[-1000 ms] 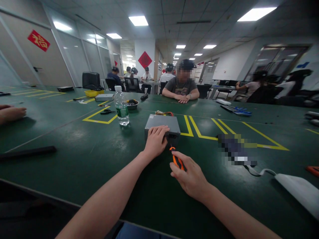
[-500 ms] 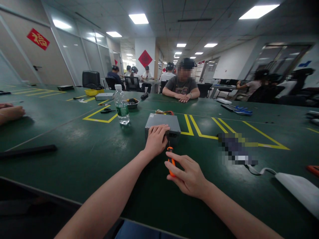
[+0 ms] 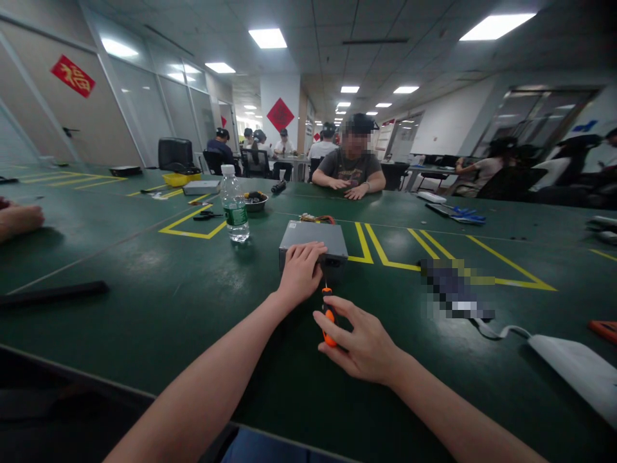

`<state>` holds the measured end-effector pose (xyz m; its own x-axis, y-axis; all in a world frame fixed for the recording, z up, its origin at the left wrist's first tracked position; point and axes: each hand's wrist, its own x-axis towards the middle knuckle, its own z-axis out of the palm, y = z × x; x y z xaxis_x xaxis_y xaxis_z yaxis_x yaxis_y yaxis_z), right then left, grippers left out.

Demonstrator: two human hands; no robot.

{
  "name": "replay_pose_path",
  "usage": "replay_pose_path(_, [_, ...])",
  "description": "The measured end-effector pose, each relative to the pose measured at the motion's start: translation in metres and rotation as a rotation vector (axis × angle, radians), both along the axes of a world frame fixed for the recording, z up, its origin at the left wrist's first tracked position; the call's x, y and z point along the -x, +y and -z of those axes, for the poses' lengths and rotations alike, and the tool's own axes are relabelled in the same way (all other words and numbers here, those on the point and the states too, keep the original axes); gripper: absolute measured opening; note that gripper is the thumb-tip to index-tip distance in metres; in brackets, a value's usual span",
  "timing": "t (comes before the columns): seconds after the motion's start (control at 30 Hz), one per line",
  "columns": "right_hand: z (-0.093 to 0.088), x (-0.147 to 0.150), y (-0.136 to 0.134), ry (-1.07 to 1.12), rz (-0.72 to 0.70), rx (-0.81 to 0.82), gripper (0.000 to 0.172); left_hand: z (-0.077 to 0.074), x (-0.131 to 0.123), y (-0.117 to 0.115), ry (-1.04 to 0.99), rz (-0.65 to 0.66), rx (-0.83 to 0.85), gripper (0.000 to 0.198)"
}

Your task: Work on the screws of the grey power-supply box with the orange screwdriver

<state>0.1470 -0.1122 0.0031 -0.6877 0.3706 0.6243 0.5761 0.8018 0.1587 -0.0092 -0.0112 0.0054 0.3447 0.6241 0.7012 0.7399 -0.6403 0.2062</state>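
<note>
A grey metal box (image 3: 313,236) with coloured wires behind it rests on the green table (image 3: 193,334). My left hand (image 3: 303,271) lies over its front left part, fingers across the top edge and the front face. In my right hand (image 3: 354,337), thumb and fingers hold an orange and black screwdriver (image 3: 330,325). Its thin shaft points away from me to the box's front face, just right of my left hand. Where the tip meets the box is too small to make out.
A water bottle (image 3: 234,206) stands left of the box, near a metal bowl (image 3: 255,202). A blurred dark object (image 3: 453,289) and a white item (image 3: 573,366) lie to the right. A long black bar (image 3: 53,294) lies left. A person (image 3: 351,164) sits opposite.
My right hand's fingers have shifted slightly around the screwdriver handle. The person opposite has moved their hands apart. My left hand stays on the box.
</note>
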Motion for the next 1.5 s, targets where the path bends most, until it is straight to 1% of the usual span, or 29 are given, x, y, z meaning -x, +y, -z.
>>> replay_pose_path(0.1, [-0.002, -0.002, -0.002, -0.028, -0.004, 0.064, 0.039, -0.001, 0.000, -0.001, 0.001, -0.002, 0.004, 0.033])
replay_pose_path(0.17, [-0.003, -0.001, -0.001, -0.033, -0.017, 0.067, 0.037, -0.001, 0.000, -0.001, 0.005, -0.011, 0.006, 0.033])
replay_pose_path(0.4, [0.000, 0.004, 0.004, 0.070, -0.004, -0.101, 0.032, -0.001, -0.001, -0.001, 0.004, -0.022, -0.005, 0.032])
replay_pose_path(0.53, [0.000, 0.006, 0.003, 0.058, 0.024, -0.173, 0.025, -0.001, -0.002, 0.000, -0.002, -0.031, 0.000, 0.030])
replay_pose_path(0.7, [-0.004, 0.019, -0.008, -0.116, 0.151, -0.283, 0.015, 0.000, -0.002, 0.000, -0.003, -0.038, 0.001, 0.030])
replay_pose_path(0.83, [-0.006, 0.032, -0.020, -0.201, 0.361, -0.329, 0.021, 0.001, -0.002, 0.000, -0.008, -0.022, -0.012, 0.032])
replay_pose_path(0.9, [-0.007, 0.037, -0.023, -0.220, 0.478, -0.321, 0.026, 0.001, -0.002, 0.000, -0.011, -0.017, -0.014, 0.034])
replay_pose_path(0.97, [-0.009, 0.042, -0.023, -0.226, 0.550, -0.294, 0.028, 0.001, -0.001, 0.000, -0.015, -0.015, -0.017, 0.035])
replay_pose_path(1.1, [-0.017, 0.053, -0.018, -0.143, 0.553, -0.160, 0.027, 0.002, -0.002, 0.001, -0.012, -0.008, -0.014, 0.037])
replay_pose_path(1.17, [-0.019, 0.059, -0.016, -0.091, 0.562, -0.118, 0.027, 0.003, -0.002, 0.002, -0.015, -0.014, -0.009, 0.036])
replay_pose_path(1.33, [-0.009, 0.071, -0.012, 0.078, 0.601, -0.027, 0.026, 0.003, -0.004, 0.003, -0.020, -0.028, -0.020, 0.034])
replay_pose_path(1.4, [-0.005, 0.073, -0.011, 0.175, 0.617, 0.019, 0.023, 0.003, -0.004, 0.002, -0.020, -0.029, -0.025, 0.033])
replay_pose_path(1.5, [-0.005, 0.074, -0.010, 0.345, 0.642, 0.097, 0.019, 0.002, -0.004, 0.001, -0.018, -0.028, -0.031, 0.031])
